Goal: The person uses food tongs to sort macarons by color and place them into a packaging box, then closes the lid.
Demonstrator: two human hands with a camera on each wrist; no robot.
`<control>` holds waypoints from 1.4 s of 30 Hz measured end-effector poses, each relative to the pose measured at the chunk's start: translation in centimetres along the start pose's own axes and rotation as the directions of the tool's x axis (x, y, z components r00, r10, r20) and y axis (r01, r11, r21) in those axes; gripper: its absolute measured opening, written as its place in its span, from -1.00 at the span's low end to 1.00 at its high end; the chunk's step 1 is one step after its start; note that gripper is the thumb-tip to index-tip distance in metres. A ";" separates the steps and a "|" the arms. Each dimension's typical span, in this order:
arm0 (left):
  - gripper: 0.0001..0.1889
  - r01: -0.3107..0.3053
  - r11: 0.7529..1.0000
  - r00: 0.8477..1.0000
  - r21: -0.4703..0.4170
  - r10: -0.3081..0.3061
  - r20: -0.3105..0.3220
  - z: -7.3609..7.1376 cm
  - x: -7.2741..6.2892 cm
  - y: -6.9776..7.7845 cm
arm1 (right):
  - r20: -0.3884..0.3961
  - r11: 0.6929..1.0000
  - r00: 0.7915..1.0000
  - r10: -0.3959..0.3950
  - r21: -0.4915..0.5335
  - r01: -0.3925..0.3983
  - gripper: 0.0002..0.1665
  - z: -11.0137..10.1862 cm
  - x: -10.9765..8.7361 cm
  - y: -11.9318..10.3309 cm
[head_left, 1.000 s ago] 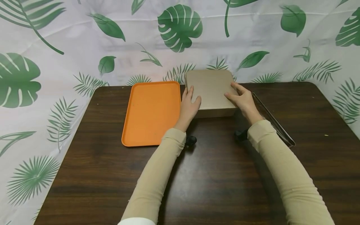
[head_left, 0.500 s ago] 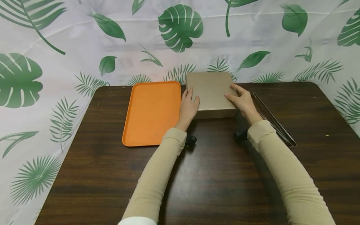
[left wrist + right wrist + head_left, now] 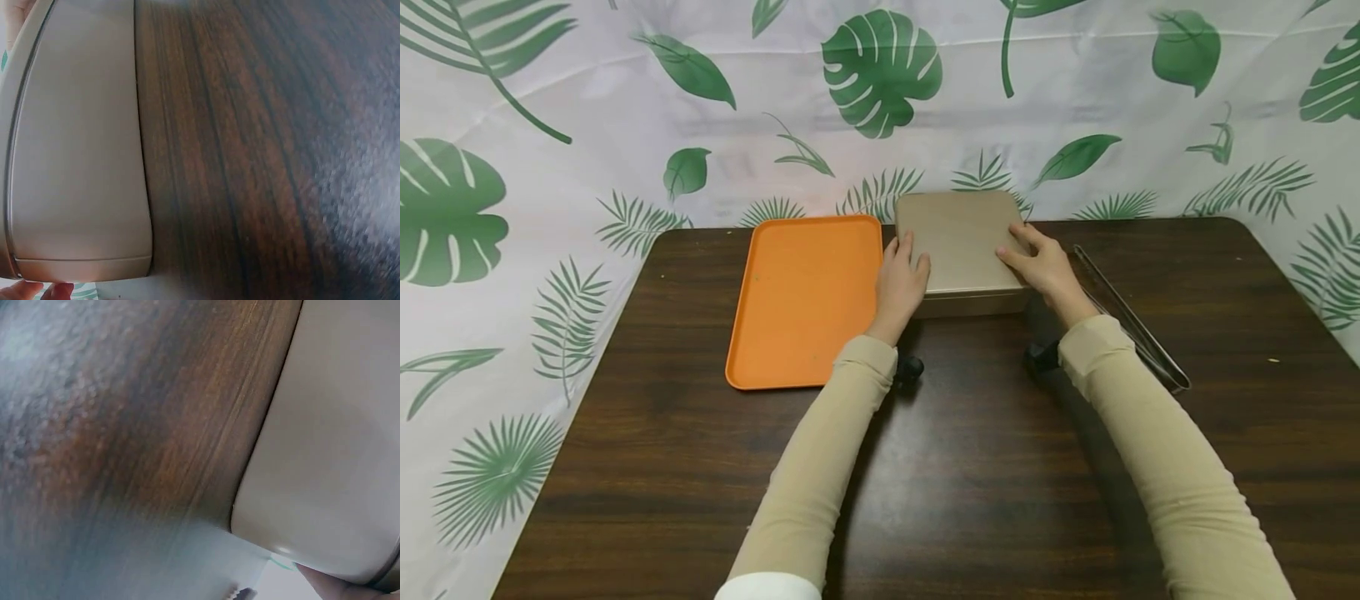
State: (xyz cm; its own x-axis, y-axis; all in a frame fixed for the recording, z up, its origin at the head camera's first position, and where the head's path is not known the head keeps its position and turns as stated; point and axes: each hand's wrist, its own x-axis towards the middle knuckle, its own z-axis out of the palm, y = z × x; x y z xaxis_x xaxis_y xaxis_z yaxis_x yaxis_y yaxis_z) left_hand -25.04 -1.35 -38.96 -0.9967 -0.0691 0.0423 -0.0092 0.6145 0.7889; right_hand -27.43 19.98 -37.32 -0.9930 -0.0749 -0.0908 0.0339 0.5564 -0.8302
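Observation:
A beige, metallic-looking box (image 3: 977, 302) with rounded corners stands at the back of the dark wood table, its flat lid (image 3: 958, 237) on top. At the left edge of the lid, my left hand (image 3: 900, 287) holds on, fingers along the side and thumb near the front corner. My right hand (image 3: 1047, 265) grips the opposite edge, thumb on top and fingers over the side. A thin seam between lid and box wall (image 3: 78, 137) runs along the front in the left wrist view. Fingertips (image 3: 331, 584) show under the box corner in the right wrist view.
An orange tray (image 3: 808, 300) lies flat just left of the box. Metal tongs (image 3: 1131, 321) lie slantwise on the table (image 3: 970, 467) to the right, partly behind my right forearm. A leaf-patterned cloth (image 3: 880, 75) hangs behind the table's back edge.
The lid's back edge has come down slightly since a second ago, so the lid sits flatter on the box. Both hands keep nearly the same places at its sides.

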 end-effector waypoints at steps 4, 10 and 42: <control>-0.46 -0.030 0.998 1.000 0.053 0.031 -0.006 -0.1 0.0 0.0 | 0.018 0.991 1.000 -0.021 -0.129 0.023 -0.24 0.2 0.1 -0.2; -0.50 -0.070 0.984 0.997 0.166 0.065 0.032 -0.2 0.0 0.0 | 0.069 0.948 0.995 -0.066 -0.308 0.084 -0.23 0.7 0.3 -0.1; -0.45 -0.076 0.935 0.988 0.347 0.022 0.155 -0.4 0.0 -0.1 | 0.121 0.857 0.992 -0.046 -0.505 0.101 -0.20 1.4 0.1 -0.1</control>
State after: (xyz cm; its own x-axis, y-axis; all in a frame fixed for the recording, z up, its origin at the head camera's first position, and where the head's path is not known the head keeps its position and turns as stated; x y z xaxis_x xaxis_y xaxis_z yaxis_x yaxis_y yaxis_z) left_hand -25.06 -1.68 -38.79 -0.9971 0.0674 -0.0356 0.0390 0.8524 0.5214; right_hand -27.34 18.72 -37.99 -0.9727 -0.1995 -0.1183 -0.1282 0.8874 -0.4429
